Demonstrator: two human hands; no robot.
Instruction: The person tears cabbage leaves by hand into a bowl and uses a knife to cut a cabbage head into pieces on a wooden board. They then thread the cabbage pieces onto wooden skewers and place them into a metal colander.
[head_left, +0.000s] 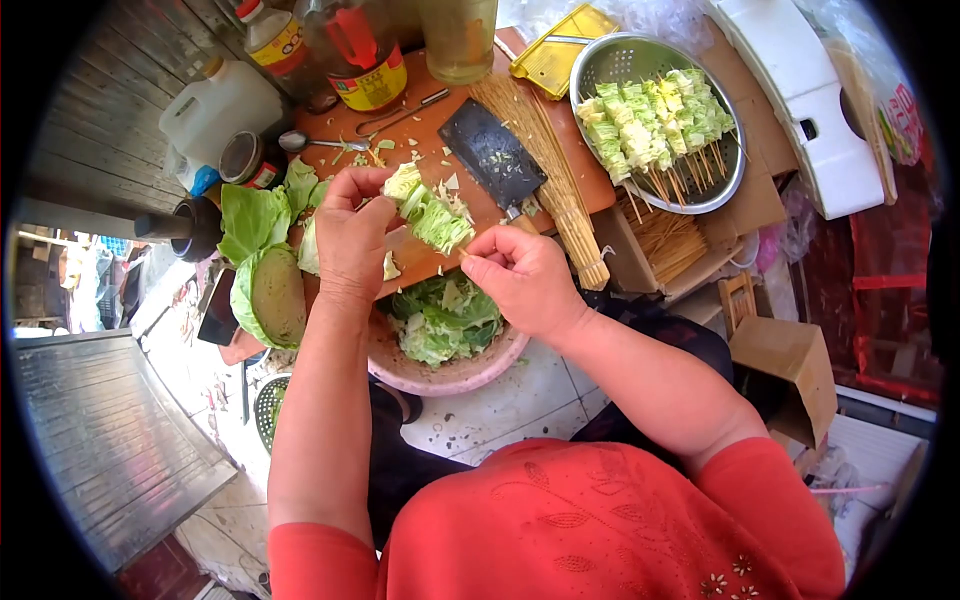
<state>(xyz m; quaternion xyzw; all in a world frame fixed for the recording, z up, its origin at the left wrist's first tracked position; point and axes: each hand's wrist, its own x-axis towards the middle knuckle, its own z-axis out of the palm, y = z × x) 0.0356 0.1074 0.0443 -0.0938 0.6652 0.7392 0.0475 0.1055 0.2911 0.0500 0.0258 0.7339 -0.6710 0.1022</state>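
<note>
A skewer of chopped cabbage [437,222] is held up between my hands, over the near edge of the orange board. My right hand [530,275] pinches its bare stick end between thumb and fingers. At the other end, the fingers of my left hand [350,225] are closed on a pale cabbage piece [403,183]. Below my hands is a pink basin [440,382] with loose cut cabbage leaves [445,320] in it. Left of my left wrist lie a cut cabbage head [272,298] and a large green leaf [252,222].
A cleaver [490,150] lies on the board [425,120] beside a bundle of thin sticks [550,180]. Finished cabbage skewers [655,122] fill a metal colander [742,150] at the right, above a cardboard box [625,245] of sticks. Bottles and a jug [220,115] stand at the back left.
</note>
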